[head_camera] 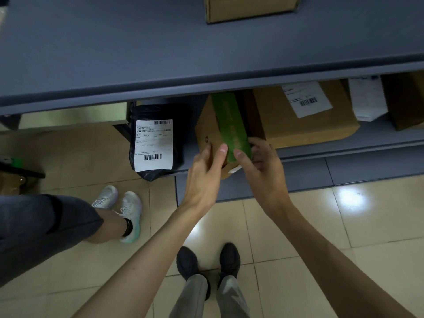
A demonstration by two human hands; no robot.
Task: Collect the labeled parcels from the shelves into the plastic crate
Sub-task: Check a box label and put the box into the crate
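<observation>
Upper shelf (pixel 160 53): one top carton (pixel 250 8), at the back.
Lower shelf (pixel 344 150), left to right: mailer bag (pixel 158 113) overhanging the front edge; taped carton (pixel 213 127) at the front edge; large carton (pixel 305 120) just beside and behind it; flat parcel (pixel 367 97); end carton (pixel 406 102).
Left grip (pixel 204 171) on the taped carton's left side, right grip (pixel 263 168) on its right.
Floor (pixel 321 226): wearer's shoes (pixel 208 260) before the shelf; another person's legs (pixel 46 226) to the left.

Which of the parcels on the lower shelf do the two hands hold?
The cardboard box with the green band, between the black bag and the larger labelled box; left hand and right hand grip its near end.
</observation>
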